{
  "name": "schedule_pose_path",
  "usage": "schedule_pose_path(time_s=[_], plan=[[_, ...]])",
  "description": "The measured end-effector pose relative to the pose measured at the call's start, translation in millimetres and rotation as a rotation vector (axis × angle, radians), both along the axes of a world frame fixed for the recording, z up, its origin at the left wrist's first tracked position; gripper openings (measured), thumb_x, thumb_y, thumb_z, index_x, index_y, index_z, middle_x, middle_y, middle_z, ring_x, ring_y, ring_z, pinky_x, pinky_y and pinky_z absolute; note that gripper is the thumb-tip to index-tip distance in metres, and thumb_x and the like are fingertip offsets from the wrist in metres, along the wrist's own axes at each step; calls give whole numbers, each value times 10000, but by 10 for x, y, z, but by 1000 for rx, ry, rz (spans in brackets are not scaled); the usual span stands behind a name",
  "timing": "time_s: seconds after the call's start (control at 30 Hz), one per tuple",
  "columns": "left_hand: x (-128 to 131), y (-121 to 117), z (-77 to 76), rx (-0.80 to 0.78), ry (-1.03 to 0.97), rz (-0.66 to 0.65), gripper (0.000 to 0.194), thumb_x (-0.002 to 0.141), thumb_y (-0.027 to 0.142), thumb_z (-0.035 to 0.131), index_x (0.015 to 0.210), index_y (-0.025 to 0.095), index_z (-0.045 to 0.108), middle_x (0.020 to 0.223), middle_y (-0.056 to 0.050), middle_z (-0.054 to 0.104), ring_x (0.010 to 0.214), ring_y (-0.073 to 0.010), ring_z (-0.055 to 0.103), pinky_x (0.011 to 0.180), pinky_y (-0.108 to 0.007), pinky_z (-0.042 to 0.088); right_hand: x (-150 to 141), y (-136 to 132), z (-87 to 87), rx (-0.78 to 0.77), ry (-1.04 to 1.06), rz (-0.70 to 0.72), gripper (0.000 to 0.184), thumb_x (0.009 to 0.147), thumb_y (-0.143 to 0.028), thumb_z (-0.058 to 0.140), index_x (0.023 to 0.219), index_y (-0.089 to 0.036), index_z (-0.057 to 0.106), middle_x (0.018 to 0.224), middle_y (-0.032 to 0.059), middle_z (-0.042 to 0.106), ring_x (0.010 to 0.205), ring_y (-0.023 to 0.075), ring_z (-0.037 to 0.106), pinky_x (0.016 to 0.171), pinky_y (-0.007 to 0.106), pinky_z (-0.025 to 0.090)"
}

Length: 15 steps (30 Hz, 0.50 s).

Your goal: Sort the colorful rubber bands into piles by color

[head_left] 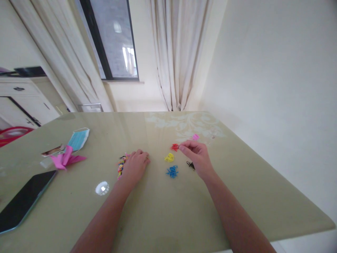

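Table [250, 182], olive-green, with pale floral pattern [181, 122] toward the far edge; red pile [174, 147], yellow pile [169, 157], blue pile [172, 172], black pile [190, 164], multicoloured pile [121, 166]; light blue mask [78, 139] toward the far left corner.

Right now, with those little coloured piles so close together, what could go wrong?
The right hand, fingertips beside the red pile, might nudge pieces into the nearby yellow pile. It partly hides the black pile, which could get brushed unnoticed. The left hand partly covers the mixed pile and might scatter it.

dark phone [27, 199] | blue face mask [79, 139] | window [116, 42] | pale curtains [179, 52]
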<state>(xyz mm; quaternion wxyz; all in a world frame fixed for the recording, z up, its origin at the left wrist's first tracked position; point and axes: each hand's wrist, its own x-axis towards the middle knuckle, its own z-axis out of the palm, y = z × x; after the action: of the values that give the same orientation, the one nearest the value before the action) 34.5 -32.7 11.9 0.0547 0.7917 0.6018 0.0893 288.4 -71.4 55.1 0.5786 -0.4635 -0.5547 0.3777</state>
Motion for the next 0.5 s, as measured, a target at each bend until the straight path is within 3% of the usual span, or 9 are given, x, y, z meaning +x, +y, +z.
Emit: schedule_pose_path(time_s=[0.1, 0.2, 0.37, 0.5], plan=[[3, 21, 9, -52, -8, -8, 264, 1007, 198, 511, 1083, 193, 763, 1171, -114, 730, 1112, -276, 679, 1012, -389, 478, 130, 22, 32, -57, -137, 82, 304, 818, -482, 776, 832, -180, 803, 727, 31, 701, 650, 150, 559, 599, 278, 417], [15, 25, 42, -62, -36, 14, 254, 1005, 185, 504, 1014, 197, 757, 1135, -97, 738, 1078, -269, 687, 968, -378, 483, 360, 66, 16, -165, -393, 174, 285, 835, -442, 741, 802, -167, 807, 658, 11, 652, 594, 133, 518, 566, 266, 369], [10, 23, 52, -44, -52, 30, 195, 988, 187, 533, 968, 185, 727, 1087, -100, 756, 1081, -287, 684, 953, -394, 476, 746, 113, -59, -240, -766, 143, 353, 853, -442, 691, 623, -176, 725, 546, -20, 546, 531, 124, 447, 531, 271, 299], [-1, 39, 29, -6, -156, 47, 185, 1000, 228, 529, 970, 196, 709, 1036, -81, 780, 1006, -272, 707, 900, -378, 483, 865, 124, -113, -309, -887, 100, 401, 855, -480, 695, 585, -184, 717, 520, -11, 539, 510, 134, 439, 526, 293, 298]])
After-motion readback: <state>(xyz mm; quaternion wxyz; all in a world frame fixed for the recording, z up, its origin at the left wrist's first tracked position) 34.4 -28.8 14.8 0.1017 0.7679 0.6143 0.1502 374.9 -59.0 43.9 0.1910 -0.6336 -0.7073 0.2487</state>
